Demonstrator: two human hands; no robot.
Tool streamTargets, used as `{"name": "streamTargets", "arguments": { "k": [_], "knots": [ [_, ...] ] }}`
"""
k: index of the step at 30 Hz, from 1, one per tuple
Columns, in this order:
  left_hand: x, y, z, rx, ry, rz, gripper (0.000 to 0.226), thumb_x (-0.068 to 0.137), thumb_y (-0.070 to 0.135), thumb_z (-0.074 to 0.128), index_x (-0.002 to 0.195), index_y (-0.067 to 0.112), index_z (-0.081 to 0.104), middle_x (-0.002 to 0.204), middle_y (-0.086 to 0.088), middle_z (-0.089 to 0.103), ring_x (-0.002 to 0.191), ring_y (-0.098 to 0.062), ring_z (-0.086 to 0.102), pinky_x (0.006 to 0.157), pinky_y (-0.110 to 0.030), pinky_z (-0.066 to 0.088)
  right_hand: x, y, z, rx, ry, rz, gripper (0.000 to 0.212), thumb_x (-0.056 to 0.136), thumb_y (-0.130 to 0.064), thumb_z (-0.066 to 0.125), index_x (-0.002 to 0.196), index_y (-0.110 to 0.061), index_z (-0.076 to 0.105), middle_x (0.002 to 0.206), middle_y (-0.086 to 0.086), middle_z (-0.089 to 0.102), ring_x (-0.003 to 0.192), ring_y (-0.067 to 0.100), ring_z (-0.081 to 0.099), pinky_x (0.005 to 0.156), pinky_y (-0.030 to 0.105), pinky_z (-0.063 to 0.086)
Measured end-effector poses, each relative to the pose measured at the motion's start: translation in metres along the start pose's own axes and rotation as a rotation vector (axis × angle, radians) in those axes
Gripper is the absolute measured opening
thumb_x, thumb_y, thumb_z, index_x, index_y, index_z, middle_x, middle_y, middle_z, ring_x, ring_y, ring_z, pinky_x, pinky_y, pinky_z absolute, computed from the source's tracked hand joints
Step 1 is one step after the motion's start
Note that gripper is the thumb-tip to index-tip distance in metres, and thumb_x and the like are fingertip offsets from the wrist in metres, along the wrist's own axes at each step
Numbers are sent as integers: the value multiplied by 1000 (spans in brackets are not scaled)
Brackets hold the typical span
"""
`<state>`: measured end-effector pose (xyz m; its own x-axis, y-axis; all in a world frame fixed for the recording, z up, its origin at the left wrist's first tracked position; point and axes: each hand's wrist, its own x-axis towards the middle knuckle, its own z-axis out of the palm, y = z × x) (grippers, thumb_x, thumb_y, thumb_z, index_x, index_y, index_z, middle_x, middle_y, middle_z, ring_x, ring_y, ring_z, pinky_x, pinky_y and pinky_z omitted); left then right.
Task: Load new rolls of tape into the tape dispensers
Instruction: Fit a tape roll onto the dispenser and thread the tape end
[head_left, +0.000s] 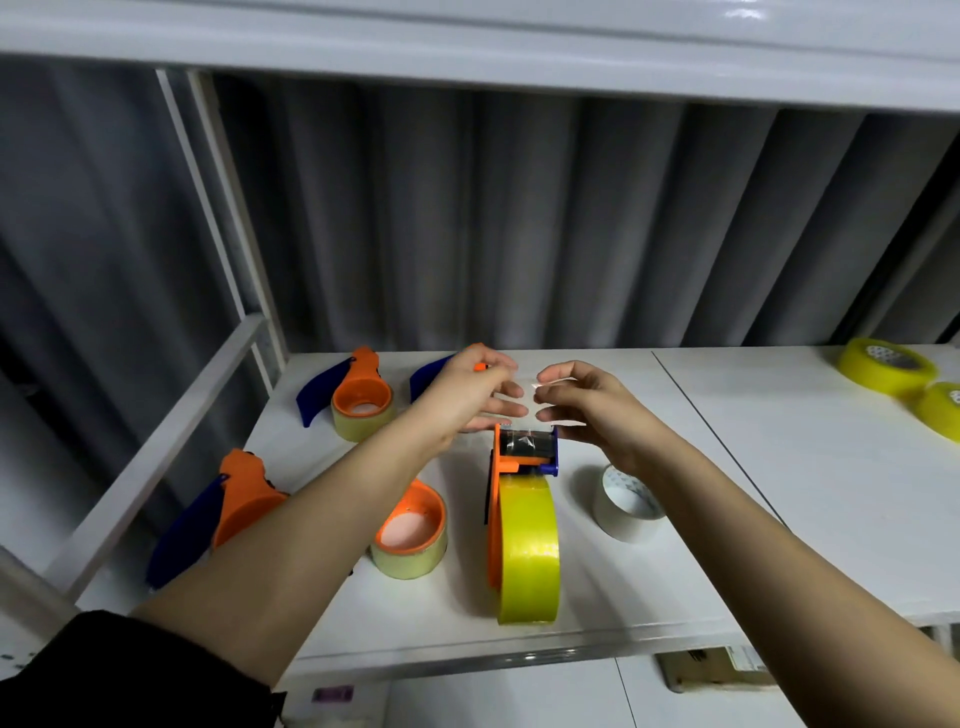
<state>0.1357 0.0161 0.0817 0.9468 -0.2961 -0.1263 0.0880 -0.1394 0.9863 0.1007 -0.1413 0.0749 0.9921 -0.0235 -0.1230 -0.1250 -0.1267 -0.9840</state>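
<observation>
Standing on edge at the shelf's centre, a yellow tape roll is seated in an orange-and-blue dispenser, its clear tape end drawn out toward 12 o'clock. That strip is pinched between the left hand and the right hand. Loaded dispensers are seen at 9 and 10 o'clock, a white roll at 3, yellow rolls at 2.

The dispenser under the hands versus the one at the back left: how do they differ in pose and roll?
The middle dispenser stands on edge, its bright yellow roll upright; the back-left dispenser lies flat, roll hole up. The middle roll is full and thick; the back-left roll looks thin and pale. Both hands work above the middle one; nothing touches the other. Both are orange and blue.
</observation>
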Motion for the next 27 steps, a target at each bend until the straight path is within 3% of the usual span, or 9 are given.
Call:
{"name": "streamTargets", "arguments": {
  "k": [4,9,12,17,22,24,27],
  "knots": [
    [3,2,-9,208,-69,167,25,95,0,38,102,19,54,92,-4,64,79,-20,70,80,-35,56,-1,3,2,-12,19,-78,13,91,-9,59,102,-17,59,84,-1,67,72,11,67,62,20,50],
    [3,-6,-22,456,-97,433,31,88,-11,45,104,12,59,99,3,62,84,-5,67,80,-28,54,-2,5,2,22,38,-101,12,92,-8,59,99,-17,59,84,-1,67,71,12,66,62,21,51],
    [6,-14,-27,667,-71,603,25,86,-1,58,103,17,62,105,9,59,88,0,65,78,-26,56,-1,7,2,27,39,-101,10,92,-9,59,98,-17,59,84,-2,68,72,12,66,66,23,51],
    [8,-21,-26,907,60,828,16,86,17,66,102,21,63,104,8,60,85,-6,64,71,-35,56,0,8,4,22,41,-96,8,92,-11,58,97,-17,62,86,-2,69,73,10,66,70,25,52],
    [7,-27,-24,828,165,733,10,87,25,65,97,23,65,89,8,69,81,-9,66,70,-38,56,-1,10,2,41,31,-95,9,93,-12,58,96,-18,63,86,-3,69,74,10,66,74,27,51],
    [5,-26,-20,633,129,609,6,86,20,66,93,18,66,78,9,69,72,-6,68,73,-37,57,-1,11,2,49,27,-94,8,93,-13,58,96,-17,64,86,-2,69,73,10,66,72,24,52],
    [3,-17,-14,343,9,333,5,87,11,65,92,10,65,77,3,69,67,-12,69,78,-36,56,0,12,1,62,25,-91,8,93,-14,59,98,-15,64,86,-1,69,74,11,66,71,23,53]
  ]
}}
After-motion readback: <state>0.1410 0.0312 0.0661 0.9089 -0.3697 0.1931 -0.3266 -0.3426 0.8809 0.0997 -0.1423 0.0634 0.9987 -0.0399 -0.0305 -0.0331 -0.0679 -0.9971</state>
